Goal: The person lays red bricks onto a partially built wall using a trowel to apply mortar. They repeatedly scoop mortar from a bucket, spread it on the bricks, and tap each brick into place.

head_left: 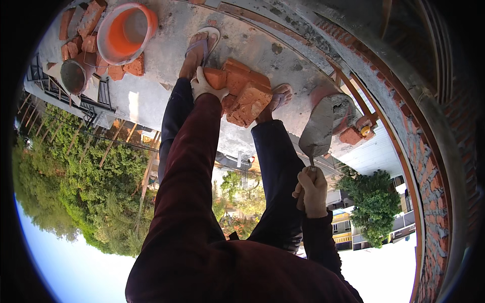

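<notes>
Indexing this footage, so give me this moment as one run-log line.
left hand: touching orange-red rectangular clay brick | right hand: holding grey-bladed trowel | upper left: round orange bucket

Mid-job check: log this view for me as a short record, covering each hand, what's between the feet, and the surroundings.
Left hand: gripping a brick at the pile
Right hand: closed around the handle of a trowel, blade grey with mix
Between the feet: a pile of bricks
Upper left: orange bucket, smaller bucket, loose bricks
Right, past the trowel blade: reddish tub with grey mix
Far right: brick wall
Cannot tell: whether the blade touches the tub
</notes>
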{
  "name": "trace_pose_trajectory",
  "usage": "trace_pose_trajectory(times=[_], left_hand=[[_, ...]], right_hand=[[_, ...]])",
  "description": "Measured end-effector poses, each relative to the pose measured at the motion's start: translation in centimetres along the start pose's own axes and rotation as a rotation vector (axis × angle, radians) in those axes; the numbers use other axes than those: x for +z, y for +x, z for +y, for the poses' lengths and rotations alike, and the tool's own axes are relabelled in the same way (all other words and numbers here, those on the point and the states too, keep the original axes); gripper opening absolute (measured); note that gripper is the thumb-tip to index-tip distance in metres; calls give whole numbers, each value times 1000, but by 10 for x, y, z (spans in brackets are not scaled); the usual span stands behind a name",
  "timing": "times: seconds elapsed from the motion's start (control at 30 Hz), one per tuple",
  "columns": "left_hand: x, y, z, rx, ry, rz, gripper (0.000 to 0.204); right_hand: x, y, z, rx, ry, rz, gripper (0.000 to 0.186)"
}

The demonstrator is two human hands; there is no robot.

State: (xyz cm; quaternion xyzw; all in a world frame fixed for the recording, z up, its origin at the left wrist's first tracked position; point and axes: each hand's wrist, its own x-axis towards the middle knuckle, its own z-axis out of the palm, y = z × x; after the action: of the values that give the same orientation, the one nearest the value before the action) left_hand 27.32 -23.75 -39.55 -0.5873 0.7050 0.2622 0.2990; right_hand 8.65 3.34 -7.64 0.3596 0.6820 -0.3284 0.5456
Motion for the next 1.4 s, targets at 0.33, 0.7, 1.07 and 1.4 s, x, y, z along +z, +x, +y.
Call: trace_pose_trajectory(times=[0.33,0.7,1.07,1.4], left_hand=[[-152,-36,65,118,-1532,-1010,101],[-260,-163,139,763,-2080,-1673,75],[-450,-335,130,623,-1477,-790,88],[-593,-408,188,1223,-1184,-811,125]], right_hand=[[27,11,-52,-187,277,-223,29],[52,-193,-157,-488,380,-557,26],[51,-351,-171,-1044,-404,-58,48],[8,-431,-135,-1430,-186,-17,54]])
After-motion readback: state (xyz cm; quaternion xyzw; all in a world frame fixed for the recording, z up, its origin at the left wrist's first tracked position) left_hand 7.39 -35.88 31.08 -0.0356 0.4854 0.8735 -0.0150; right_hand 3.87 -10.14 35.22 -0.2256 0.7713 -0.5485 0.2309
